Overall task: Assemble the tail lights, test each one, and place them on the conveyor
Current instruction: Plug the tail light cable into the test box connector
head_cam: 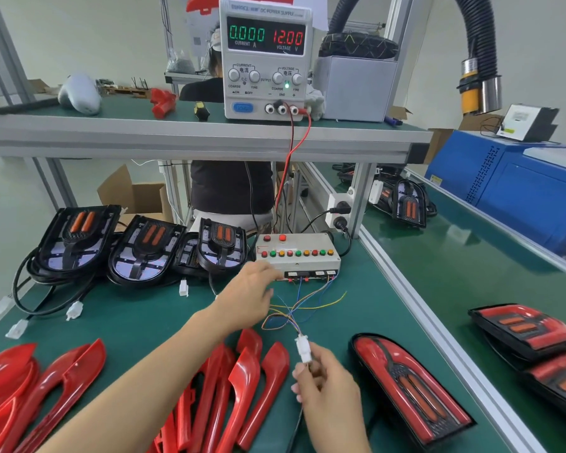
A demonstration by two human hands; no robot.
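White connector [303, 349] pinched in right hand [327, 384], its cable hidden below.

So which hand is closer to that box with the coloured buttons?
Left. The left hand reaches the button box, at its front edge; the right hand holds the white connector nearer the person.

Red lens covers [30, 397] cropped below; left hand's fingers [268, 271] blurred.

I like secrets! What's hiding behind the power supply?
A person sits behind the power supply, dark hair beside it, dark shirt below the shelf. The face and hands are covered.
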